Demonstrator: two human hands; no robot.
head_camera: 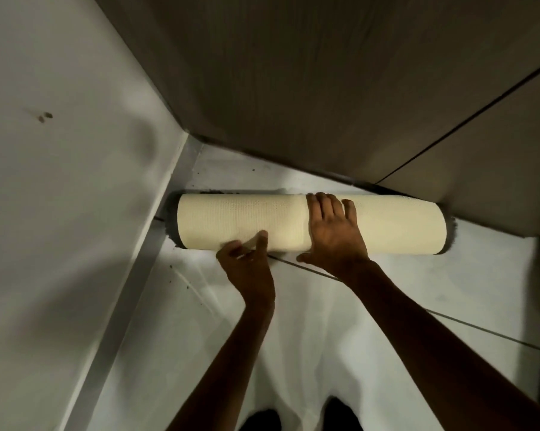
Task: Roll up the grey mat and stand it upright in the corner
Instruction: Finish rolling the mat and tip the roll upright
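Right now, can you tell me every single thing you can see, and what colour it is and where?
rolled mat: one, cream backing outside with grey fringe at both ends, lying flat on the floor by the corner, not yet upright
floor: one, pale grey tiles with dark grout lines, below the mat
left wall: one, light grey, small dark marks on it
cabinet panels: two, brownish grey, behind the mat
feet: two, dark, bottom edge
left hand: one, grip on the mat's near edge
right hand: one, palm flat on top of the mat
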